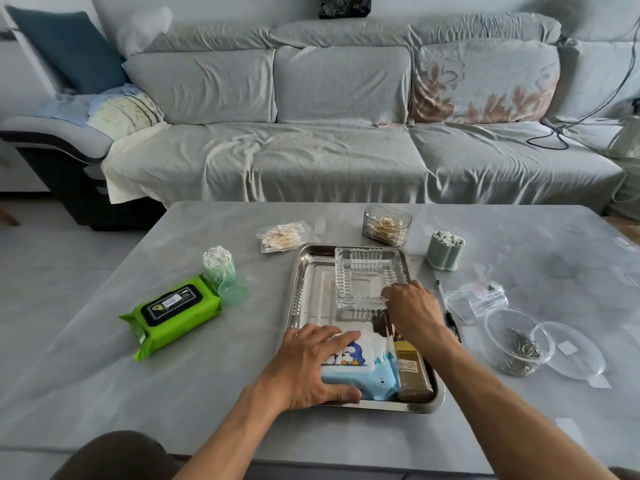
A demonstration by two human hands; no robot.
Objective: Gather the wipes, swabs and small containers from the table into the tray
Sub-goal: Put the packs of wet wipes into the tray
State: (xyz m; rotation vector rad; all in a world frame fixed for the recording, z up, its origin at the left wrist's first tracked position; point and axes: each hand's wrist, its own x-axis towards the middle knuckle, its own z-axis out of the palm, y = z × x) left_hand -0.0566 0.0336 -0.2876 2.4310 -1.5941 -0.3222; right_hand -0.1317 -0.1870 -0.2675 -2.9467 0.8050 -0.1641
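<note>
A steel tray [304, 292] lies on the grey table. Inside it sit a clear ribbed glass dish [363, 275], a blue penguin wipes pack [367, 372] and a brown box [412, 372]. My left hand [308, 365] grips the blue pack at the tray's near left corner. My right hand [412, 310] holds the glass dish by its near right corner. Outside the tray lie a green wipes pack [173, 315], a bag of swabs [282, 235], a green swab cup [220, 266], a clear swab box [386, 225] and a green swab holder [445, 249].
Right of the tray lie a black pen [450, 318], a small clear case [476, 299] and a clear round bowl [517, 341] with its lid [575, 351] beside it. A grey sofa [329, 133] stands beyond the table's far edge.
</note>
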